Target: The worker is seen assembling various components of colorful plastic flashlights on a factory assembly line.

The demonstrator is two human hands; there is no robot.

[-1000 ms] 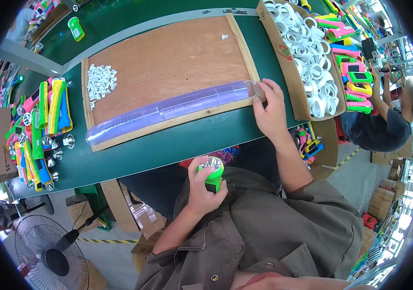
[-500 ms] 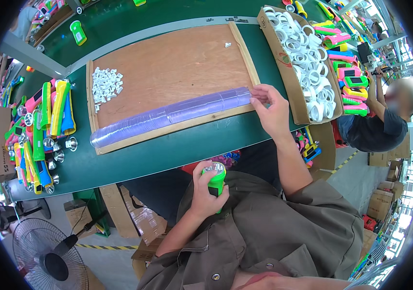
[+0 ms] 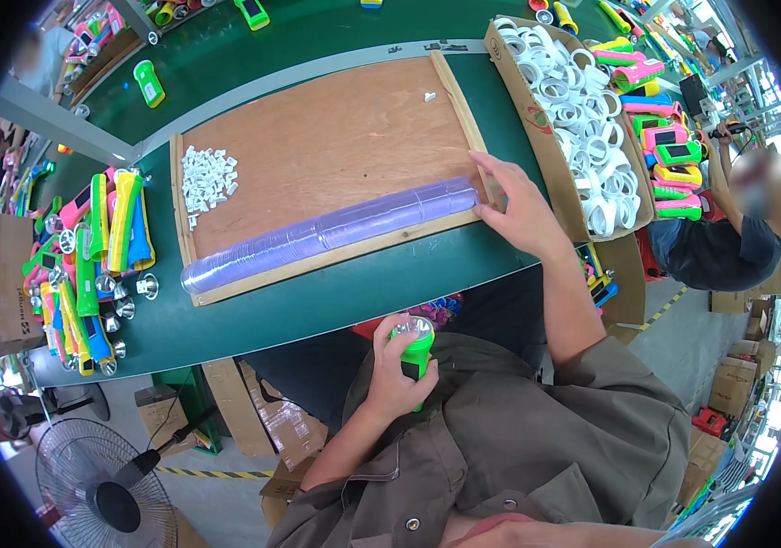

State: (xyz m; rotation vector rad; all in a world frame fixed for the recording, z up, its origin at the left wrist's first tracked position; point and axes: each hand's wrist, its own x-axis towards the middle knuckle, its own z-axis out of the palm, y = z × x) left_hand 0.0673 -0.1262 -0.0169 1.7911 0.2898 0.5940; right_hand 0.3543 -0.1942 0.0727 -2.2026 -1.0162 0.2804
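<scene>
My left hand (image 3: 394,376) is wrapped round a green flashlight (image 3: 422,354), held upright close to my body with its shiny reflector end facing up. Over the board, my right hand (image 3: 520,208) has its fingers spread at the right end of a long row of clear, purple-tinted round lenses (image 3: 327,228). The thumb is at the near side of that end and the fingertips are beyond it; whether they touch the last lens I cannot tell. The row lies along the near wooden rim of a brown tray board (image 3: 336,128).
Small white plastic parts (image 3: 208,181) are heaped at the board's left. A cardboard box (image 3: 537,137) of white rings stands right of it. Colourful flashlight bodies (image 3: 98,247) pile up at the table's left end. A fan (image 3: 112,502) stands lower left; a co-worker (image 3: 728,228) sits at right.
My right hand's fingers have spread apart at the end of the lens row. My left hand keeps its grip on the flashlight. The whole view has shifted slightly.
</scene>
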